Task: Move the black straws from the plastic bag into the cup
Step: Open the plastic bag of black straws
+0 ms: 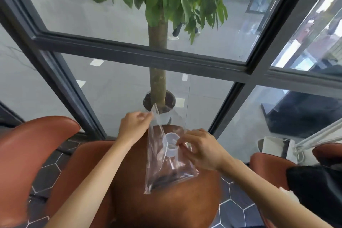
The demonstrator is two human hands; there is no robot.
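A clear plastic bag (162,168) is held up above a round brown table (166,201). Black straws (166,178) lie along the bag's bottom edge. My left hand (135,126) pinches the bag's top left corner. My right hand (199,149) pinches the bag's top edge on the right side. A small clear plastic cup (171,144) stands on the table and shows through the bag, just left of my right hand.
Brown leather chairs (27,153) stand left and right (270,168) of the table. A glass wall with dark frames (129,48) rises behind it, with a potted tree (159,72) beyond. A black bag (314,185) lies at the right.
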